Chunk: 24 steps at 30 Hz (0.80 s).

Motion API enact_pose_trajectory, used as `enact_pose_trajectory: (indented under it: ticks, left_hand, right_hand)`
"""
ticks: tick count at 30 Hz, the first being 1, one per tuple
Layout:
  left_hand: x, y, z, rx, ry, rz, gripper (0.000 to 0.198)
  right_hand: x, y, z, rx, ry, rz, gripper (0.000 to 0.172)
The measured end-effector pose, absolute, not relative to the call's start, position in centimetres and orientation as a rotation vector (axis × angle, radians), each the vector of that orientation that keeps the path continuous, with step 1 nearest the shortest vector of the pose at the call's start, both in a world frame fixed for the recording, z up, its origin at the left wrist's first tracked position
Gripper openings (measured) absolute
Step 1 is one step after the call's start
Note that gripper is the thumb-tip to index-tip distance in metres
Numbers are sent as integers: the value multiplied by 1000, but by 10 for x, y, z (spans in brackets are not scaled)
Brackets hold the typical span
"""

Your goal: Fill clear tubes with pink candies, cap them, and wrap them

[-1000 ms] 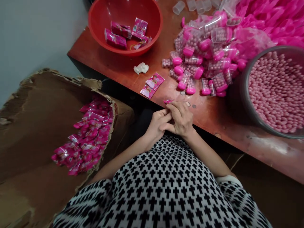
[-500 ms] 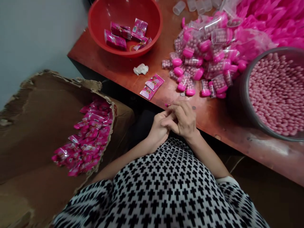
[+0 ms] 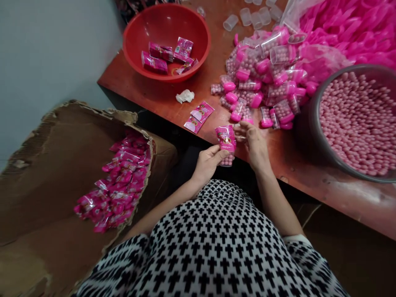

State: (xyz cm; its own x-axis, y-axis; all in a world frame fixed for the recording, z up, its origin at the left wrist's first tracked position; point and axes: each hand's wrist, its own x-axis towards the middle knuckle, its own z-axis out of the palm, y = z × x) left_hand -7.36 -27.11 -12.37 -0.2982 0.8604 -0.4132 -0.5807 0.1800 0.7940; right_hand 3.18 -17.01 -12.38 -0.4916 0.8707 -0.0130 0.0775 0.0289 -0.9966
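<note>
My left hand (image 3: 208, 163) pinches a small clear tube of pink beads (image 3: 227, 160) between thumb and fingers. A printed pink label card (image 3: 227, 138) covers the tube's upper part. To its right, at the table's near edge, my right hand (image 3: 257, 144) has its fingers stretched out and apart. Its fingertips come close to the pile of pink-capped bead tubes (image 3: 262, 82); whether they touch one I cannot tell. Two more pink printed cards (image 3: 201, 115) lie overlapping on the table, left of my hands.
A red bowl (image 3: 133, 53) holds bundles of pink cards. A crumpled white scrap (image 3: 185, 96) lies beside it. At right stands a grey bucket (image 3: 315, 111) of pink beads. Pink plastic pieces (image 3: 355, 29) and clear empty tubes (image 3: 246, 16) lie behind. A cardboard box (image 3: 46, 165) holds pink packets (image 3: 120, 185).
My hands were together over my lap and have parted. The right hand has moved towards the tube pile and opened. The tube and card in my left hand now show.
</note>
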Motion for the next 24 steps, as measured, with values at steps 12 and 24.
enact_pose_trajectory:
  ticks: [12, 24]
  left_hand:
    - [-68, -268, -130, 371, 1210, 1479, 34]
    - [-77, -260, -144, 382, 1275, 1653, 35]
  right_hand:
    - [14, -146, -128, -1064, -1339, 1460, 32]
    - [12, -111, -148, -1108, -1667, 1032, 33]
